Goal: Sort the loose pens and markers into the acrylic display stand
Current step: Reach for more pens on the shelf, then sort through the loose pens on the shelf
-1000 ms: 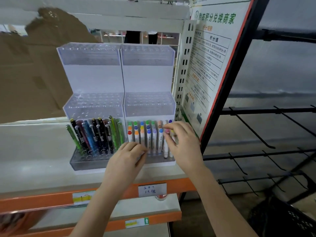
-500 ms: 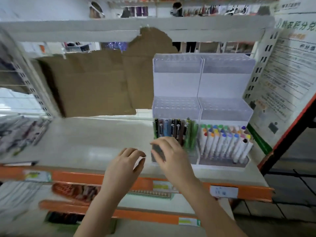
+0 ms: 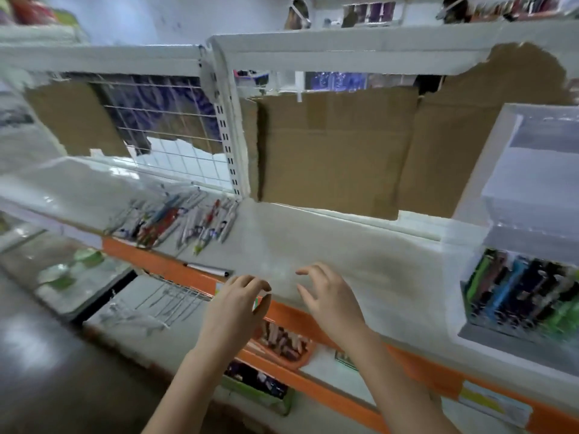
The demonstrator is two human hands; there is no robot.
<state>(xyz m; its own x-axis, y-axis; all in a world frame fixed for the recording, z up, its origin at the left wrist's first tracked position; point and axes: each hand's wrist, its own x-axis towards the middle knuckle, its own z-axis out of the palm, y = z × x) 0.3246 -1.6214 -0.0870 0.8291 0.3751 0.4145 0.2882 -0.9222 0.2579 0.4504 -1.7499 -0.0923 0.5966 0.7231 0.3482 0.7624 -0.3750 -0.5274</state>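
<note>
Both hands held out over the front edge of the shelf (image 3: 329, 245), empty. Left hand (image 3: 233, 305) at about 6 o'clock, fingers loosely curled, thumb close to the fingertips, gripping nothing. Right hand (image 3: 329, 299) just beside it toward 5 o'clock, fingers spread and bent, also holding nothing, hovering above the grey shelf top; touching or not, cannot tell.

Loose pens and markers (image 3: 185, 220) lying in a heap on the shelf toward 9 o'clock, well apart from both hands, colours blurred. One single pen (image 3: 206, 269) lying alone along the orange shelf edge (image 3: 163, 264), between the heap and the left hand.

Clear display stand (image 3: 526, 195) standing at 3 o'clock at the right border, partly cut off. Dark, blue and green pens (image 3: 520, 292) standing upright in its bottom tier; upper tiers look bare, though motion blur softens the detail.

Brown cardboard (image 3: 335, 148) propped against the back of the shelf at 12 o'clock; white wire grid (image 3: 166, 126) to its left at 10 o'clock. Small orange tray (image 3: 283, 346) with blurred contents on the lower shelf, below and between the wrists.
</note>
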